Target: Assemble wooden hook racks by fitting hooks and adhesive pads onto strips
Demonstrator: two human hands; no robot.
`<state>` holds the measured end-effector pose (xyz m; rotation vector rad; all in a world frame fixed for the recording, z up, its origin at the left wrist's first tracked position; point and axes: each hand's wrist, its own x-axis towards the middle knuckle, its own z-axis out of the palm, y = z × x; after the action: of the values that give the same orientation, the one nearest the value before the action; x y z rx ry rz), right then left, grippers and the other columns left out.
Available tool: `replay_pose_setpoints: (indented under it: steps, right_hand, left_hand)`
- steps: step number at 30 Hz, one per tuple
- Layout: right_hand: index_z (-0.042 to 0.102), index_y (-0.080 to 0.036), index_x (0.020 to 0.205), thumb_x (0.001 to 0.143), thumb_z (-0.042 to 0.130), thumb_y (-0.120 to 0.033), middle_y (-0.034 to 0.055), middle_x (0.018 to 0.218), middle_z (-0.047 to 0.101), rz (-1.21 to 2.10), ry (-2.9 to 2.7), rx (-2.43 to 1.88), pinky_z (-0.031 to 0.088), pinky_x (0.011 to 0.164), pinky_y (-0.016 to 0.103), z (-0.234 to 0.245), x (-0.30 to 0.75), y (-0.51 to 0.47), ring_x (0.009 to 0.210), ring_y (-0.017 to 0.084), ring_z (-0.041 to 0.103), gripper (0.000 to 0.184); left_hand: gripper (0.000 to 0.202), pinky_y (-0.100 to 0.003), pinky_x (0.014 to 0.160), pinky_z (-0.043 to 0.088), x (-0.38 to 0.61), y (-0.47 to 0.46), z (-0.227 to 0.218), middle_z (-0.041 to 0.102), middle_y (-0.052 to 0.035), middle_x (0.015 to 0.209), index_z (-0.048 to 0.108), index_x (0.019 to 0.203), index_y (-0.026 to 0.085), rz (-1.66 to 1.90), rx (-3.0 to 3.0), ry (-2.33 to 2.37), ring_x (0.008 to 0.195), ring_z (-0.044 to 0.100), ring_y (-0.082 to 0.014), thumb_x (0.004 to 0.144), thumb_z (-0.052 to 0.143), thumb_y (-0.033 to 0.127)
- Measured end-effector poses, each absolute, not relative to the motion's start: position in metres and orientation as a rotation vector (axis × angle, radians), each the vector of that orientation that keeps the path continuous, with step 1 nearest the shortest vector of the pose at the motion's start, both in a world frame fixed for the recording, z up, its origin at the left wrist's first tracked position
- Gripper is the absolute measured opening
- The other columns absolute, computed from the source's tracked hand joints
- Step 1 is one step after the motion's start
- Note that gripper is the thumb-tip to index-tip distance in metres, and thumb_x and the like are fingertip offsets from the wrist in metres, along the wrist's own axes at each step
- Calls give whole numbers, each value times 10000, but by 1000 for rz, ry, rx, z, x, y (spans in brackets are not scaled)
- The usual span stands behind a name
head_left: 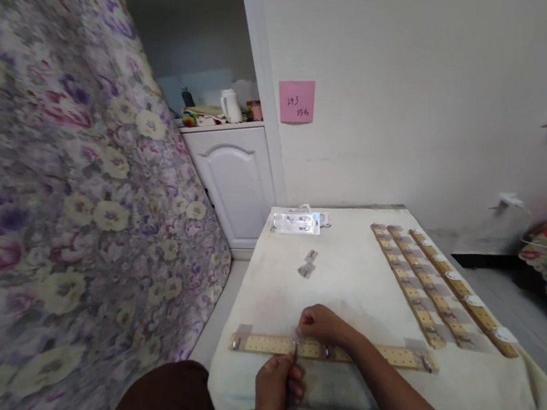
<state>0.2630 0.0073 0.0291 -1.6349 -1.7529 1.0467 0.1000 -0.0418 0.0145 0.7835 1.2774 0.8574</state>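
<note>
A wooden strip (260, 344) dotted with holes lies crosswise on the near part of the table (344, 278), and both hands work just left of its middle. The right hand (321, 322) reaches over from the far side, thumb and finger drawn together on the far edge of a clear patch (294, 346). The left hand (275, 380) is on the near side, thumb and forefinger pinched at the patch's near end, where its metal hook seems to be; the exact grip is too small to read.

Other hooks sit at the strip's left end (236, 342), near its middle (327, 351) and at its right end (427, 363). The step in hand looks like setting this patch across the strip. The move calls for holding both edges square to the wood and smoothing the film flat, without nudging the strip.

Two loose pieces (306, 267) lie beyond the hands, with clear packs (294, 222) at the far edge. To the right, three more strips (414, 297) lie side by side, two with similar hooks and the outer one bearing white pieces.
</note>
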Motion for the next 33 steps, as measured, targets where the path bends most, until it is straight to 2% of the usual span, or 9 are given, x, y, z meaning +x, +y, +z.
replay_pose_setpoints:
  steps: [12, 24, 33]
  right_hand:
    - [681, -152, 735, 634, 650, -274, -8, 650, 647, 1033, -1761, -1654, 346, 512, 183, 27, 263, 8, 590, 99, 525, 161]
    - [662, -150, 666, 625, 608, -217, -15, 598, 625, 999, -1744, -1704, 336, 503, 189, 25, 259, 10, 547, 91, 499, 95]
    - [663, -149, 669, 633, 601, -225, -21, 595, 625, 1022, -1754, -1655, 337, 499, 183, 19, 263, 11, 544, 86, 493, 105]
  left_hand:
    - [314, -179, 309, 267, 99, -42, 11, 558, 45, 443, 502, 585, 169, 871, 785, 1271, 280, 422, -56, 593, 650, 446]
    - [342, -181, 311, 269, 100, -42, 12, 558, 42, 453, 502, 582, 169, 860, 793, 1286, 286, 420, -56, 581, 656, 475]
    - [287, -173, 313, 269, 101, -42, 10, 550, 48, 436, 496, 582, 170, 808, 816, 1285, 286, 418, -53, 645, 599, 430]
